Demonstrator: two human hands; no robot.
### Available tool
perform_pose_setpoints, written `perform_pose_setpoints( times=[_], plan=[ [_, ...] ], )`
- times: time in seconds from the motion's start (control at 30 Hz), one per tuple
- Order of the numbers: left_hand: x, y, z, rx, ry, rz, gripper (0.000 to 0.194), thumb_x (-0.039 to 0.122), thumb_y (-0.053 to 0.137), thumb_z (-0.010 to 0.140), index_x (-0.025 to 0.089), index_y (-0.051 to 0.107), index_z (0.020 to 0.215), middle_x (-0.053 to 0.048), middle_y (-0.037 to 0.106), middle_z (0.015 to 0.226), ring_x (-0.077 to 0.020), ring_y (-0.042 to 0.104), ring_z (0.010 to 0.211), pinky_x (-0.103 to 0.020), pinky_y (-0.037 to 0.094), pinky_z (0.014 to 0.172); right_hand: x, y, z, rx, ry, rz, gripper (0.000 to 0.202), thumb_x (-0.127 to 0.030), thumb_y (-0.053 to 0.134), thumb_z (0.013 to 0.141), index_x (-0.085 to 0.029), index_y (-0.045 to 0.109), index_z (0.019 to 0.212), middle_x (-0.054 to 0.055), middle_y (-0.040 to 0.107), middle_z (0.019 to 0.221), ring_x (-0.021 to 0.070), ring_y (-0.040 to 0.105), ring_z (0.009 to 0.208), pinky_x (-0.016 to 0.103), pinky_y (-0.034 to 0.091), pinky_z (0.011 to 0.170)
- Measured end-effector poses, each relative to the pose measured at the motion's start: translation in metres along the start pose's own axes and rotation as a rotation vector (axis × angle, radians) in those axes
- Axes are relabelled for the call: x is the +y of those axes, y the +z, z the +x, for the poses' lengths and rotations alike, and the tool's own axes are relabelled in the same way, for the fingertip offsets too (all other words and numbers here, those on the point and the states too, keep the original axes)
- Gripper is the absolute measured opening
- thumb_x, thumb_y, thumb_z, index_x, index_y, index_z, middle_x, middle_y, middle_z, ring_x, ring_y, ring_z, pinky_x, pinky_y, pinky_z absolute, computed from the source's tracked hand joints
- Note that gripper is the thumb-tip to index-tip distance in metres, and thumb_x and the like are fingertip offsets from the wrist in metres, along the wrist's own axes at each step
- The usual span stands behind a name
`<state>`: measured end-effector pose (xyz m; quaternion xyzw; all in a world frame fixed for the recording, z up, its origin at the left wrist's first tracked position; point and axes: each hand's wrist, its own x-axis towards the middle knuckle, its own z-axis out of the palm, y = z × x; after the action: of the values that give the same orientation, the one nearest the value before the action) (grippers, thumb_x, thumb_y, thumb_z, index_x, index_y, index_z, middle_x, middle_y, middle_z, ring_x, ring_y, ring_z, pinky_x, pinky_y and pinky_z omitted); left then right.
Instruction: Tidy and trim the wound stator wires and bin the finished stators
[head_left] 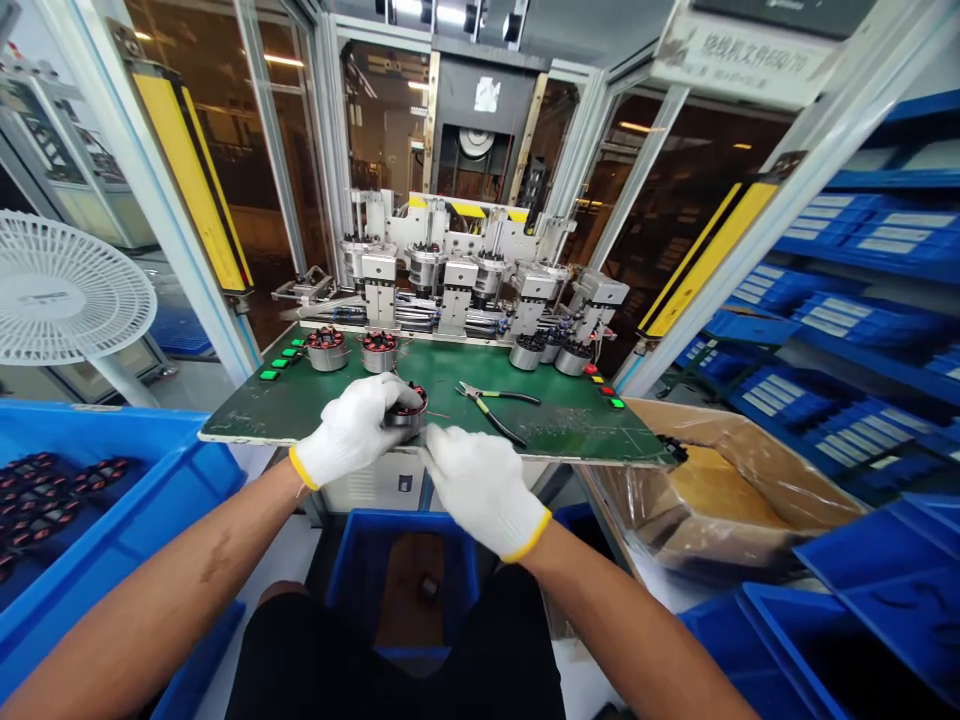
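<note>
My left hand (pixel 356 425), in a white glove with a yellow cuff, grips a round metal motor part (pixel 407 412) with red and black windings near the front edge of the green table. Close against that part's right side is my right hand (pixel 480 480), also gloved, its fingers pressed together; what they hold, if anything, is too small to tell. Pliers (pixel 495 405) with green and black handles lie open to the right. Two similar wound parts (pixel 326 348) (pixel 379 350) stand behind my left hand.
Behind the green table (pixel 255 408) stands a machine with metal fixtures (pixel 457 285); darker metal parts (pixel 529 350) sit at its right. Blue bins (pixel 150 440) flank the left. A lined carton (pixel 675 500) is at right, a blue bin (pixel 405 520) below.
</note>
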<state>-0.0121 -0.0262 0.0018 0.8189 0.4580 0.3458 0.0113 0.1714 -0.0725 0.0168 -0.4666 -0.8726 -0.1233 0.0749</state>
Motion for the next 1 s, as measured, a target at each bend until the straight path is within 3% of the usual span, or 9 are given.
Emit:
perform_pose_setpoints(
  times=[0.1,0.2,0.3,0.43,0.5,0.6,0.67,0.77,1.0],
  plan=[
    [-0.012,0.022,-0.013,0.161,0.081,0.058,0.029,0.034,0.068,0.073,0.018,0.063,0.097,-0.009,0.064,0.101,-0.0254,0.059,0.101,-0.040,0.046,0.090,0.004,-0.018,0.000,0.148,-0.053,-0.065,0.036,-0.030,0.024,0.102,-0.022,0.045,0.130,0.011,0.062,0.103,0.0201,0.062,0.074,0.029,0.040,0.059],
    [-0.015,0.034,-0.015,0.243,0.061,0.053,0.033,0.040,0.072,0.071,0.017,0.063,0.094,-0.009,0.065,0.098,-0.0254,0.060,0.097,-0.040,0.047,0.086,0.018,-0.008,0.017,0.105,-0.040,-0.190,0.032,-0.017,0.030,0.096,-0.018,0.053,0.119,0.011,0.062,0.094,0.0237,0.062,0.074,0.029,0.040,0.057],
    [-0.008,0.031,-0.008,0.253,0.037,0.015,0.023,0.041,0.069,0.077,0.019,0.064,0.082,-0.006,0.067,0.088,-0.0210,0.062,0.088,-0.035,0.048,0.078,0.030,0.014,0.033,-0.041,-0.087,-0.195,0.022,-0.015,0.039,0.091,-0.016,0.060,0.099,0.009,0.062,0.081,0.0267,0.063,0.076,0.031,0.043,0.059],
    [0.002,0.014,-0.005,0.203,-0.032,0.004,0.024,0.043,0.068,0.077,0.020,0.064,0.075,-0.004,0.068,0.084,-0.0192,0.063,0.083,-0.033,0.049,0.077,0.039,0.031,0.029,-0.076,-0.123,-0.074,0.023,-0.020,0.040,0.094,-0.018,0.061,0.102,0.008,0.065,0.086,0.0249,0.063,0.078,0.032,0.046,0.065],
    [0.001,0.005,-0.007,0.209,-0.113,0.013,0.028,0.048,0.069,0.074,0.021,0.066,0.078,-0.004,0.069,0.091,-0.0201,0.063,0.088,-0.033,0.050,0.082,0.040,0.031,0.013,0.032,0.005,0.014,0.026,-0.024,0.038,0.097,-0.020,0.061,0.109,0.007,0.066,0.092,0.0229,0.064,0.080,0.032,0.048,0.068],
    [-0.008,-0.007,-0.007,0.177,-0.208,0.139,0.048,0.054,0.074,0.062,0.022,0.066,0.097,-0.007,0.066,0.109,-0.0281,0.058,0.108,-0.041,0.045,0.097,0.024,0.032,-0.022,0.393,0.153,0.096,0.039,-0.024,0.026,0.099,-0.018,0.052,0.128,0.012,0.064,0.111,0.0224,0.062,0.092,0.033,0.049,0.078],
    [-0.014,-0.010,0.000,0.045,-0.189,0.179,0.076,0.052,0.079,0.052,0.024,0.059,0.120,-0.008,0.057,0.130,-0.0346,0.046,0.124,-0.047,0.039,0.104,0.001,0.037,-0.040,0.492,-0.115,0.101,0.045,-0.025,0.024,0.098,-0.015,0.044,0.137,0.015,0.060,0.119,0.0224,0.061,0.086,0.034,0.050,0.073],
    [-0.019,-0.005,0.013,-0.183,-0.181,0.045,0.092,0.048,0.077,0.051,0.029,0.045,0.135,-0.006,0.047,0.142,-0.0340,0.045,0.127,-0.043,0.043,0.101,-0.034,0.048,-0.037,0.401,-0.433,0.089,0.050,-0.037,0.032,0.093,-0.022,0.040,0.141,0.010,0.050,0.136,0.0161,0.055,0.063,0.029,0.045,0.052],
    [-0.013,0.018,0.016,-0.143,-0.391,-0.034,0.066,0.039,0.068,0.061,0.029,0.052,0.125,-0.006,0.064,0.118,-0.0308,0.063,0.105,-0.041,0.050,0.086,-0.011,0.058,0.032,0.189,0.148,-0.009,0.047,-0.030,0.025,0.099,-0.020,0.033,0.145,0.017,0.032,0.149,0.0172,0.061,0.074,0.028,0.046,0.064]
  ],
)
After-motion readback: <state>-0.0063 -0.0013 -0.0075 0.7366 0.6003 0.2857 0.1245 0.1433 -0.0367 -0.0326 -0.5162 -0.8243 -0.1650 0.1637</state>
